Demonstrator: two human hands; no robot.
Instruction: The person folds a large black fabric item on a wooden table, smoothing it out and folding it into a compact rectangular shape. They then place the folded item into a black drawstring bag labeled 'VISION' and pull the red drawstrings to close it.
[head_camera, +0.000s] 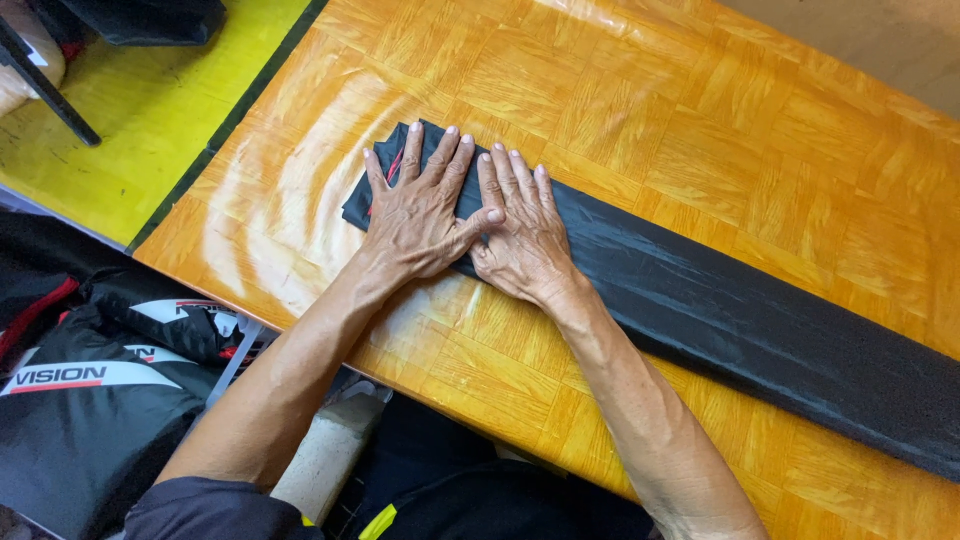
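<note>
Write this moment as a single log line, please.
left hand: flat on black fabric strip | right hand: flat beside it, thumbs touching | strip: folded long, on wooden table

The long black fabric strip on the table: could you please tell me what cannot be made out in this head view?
- Long black folded fabric strip: far end cut off by the right frame edge.
- Its near end: partly covered by the left hand and right hand, pressed flat.
- Red marking: mostly hidden beside the left hand.
- Orange wood-pattern table: edges cut off.

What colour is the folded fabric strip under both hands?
Black folded fabric strip, with a bit of red at its left end; seen in the head view.
</note>
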